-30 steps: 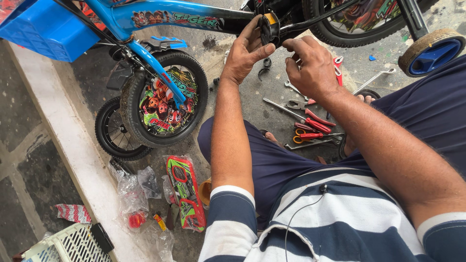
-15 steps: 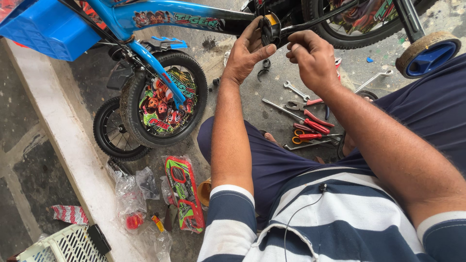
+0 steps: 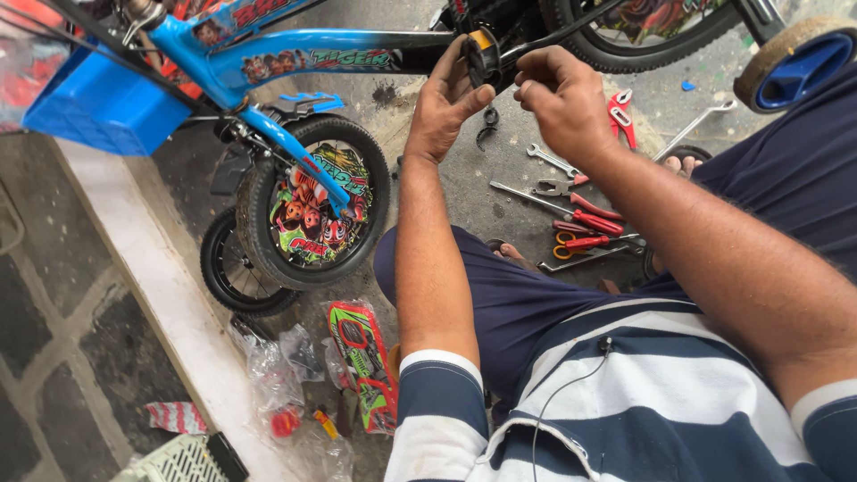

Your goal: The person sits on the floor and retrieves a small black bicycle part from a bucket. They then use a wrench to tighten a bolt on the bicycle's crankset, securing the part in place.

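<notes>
A small blue children's bicycle (image 3: 295,49) lies across the top of the head view, its front wheel (image 3: 312,203) with a colourful disc pointing towards me. My left hand (image 3: 444,105) grips the black crank area (image 3: 483,55) of the frame from below. My right hand (image 3: 561,100) pinches at the same spot from the right, fingers closed on a small part that I cannot make out. A training wheel (image 3: 793,64) sits at the top right.
Loose tools lie on the concrete between my hands and knee: a spanner (image 3: 552,161), red-handled pliers (image 3: 589,219), a red cutter (image 3: 621,114). Plastic bags with small parts (image 3: 286,393) and a colourful plate (image 3: 361,361) lie by a white kerb (image 3: 152,295). A blue basket (image 3: 103,105) hangs at left.
Both hands have stayed at the crank area. My right hand has moved slightly left and closer to the left hand; the camera has shifted a little.
</notes>
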